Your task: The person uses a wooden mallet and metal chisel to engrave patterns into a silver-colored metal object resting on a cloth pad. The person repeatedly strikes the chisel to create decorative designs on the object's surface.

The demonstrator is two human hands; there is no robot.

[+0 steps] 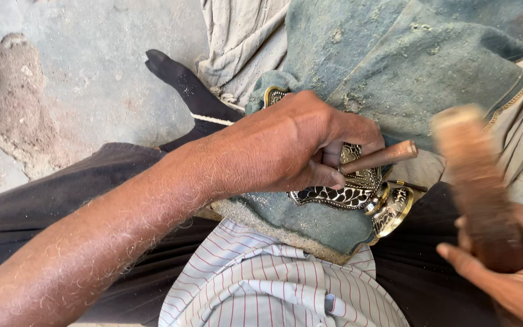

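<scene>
My left hand (298, 145) grips a thin chisel with a wooden handle (379, 157), its tip hidden under my fingers and pressed to an engraved brass piece (358, 197) with black-filled patterns. The brass piece rests on a dusty blue-green cloth (394, 66) across my lap. My right hand (509, 266), at the lower right, holds a wooden mallet (476, 181) raised and blurred beside the chisel's end, apart from it.
I sit on a cracked concrete floor (80, 79) with my legs in dark trousers (49, 206) and a black sock (183, 85). A striped shirt (267, 284) shows at the bottom. Pale fabric (237, 36) lies at the top middle.
</scene>
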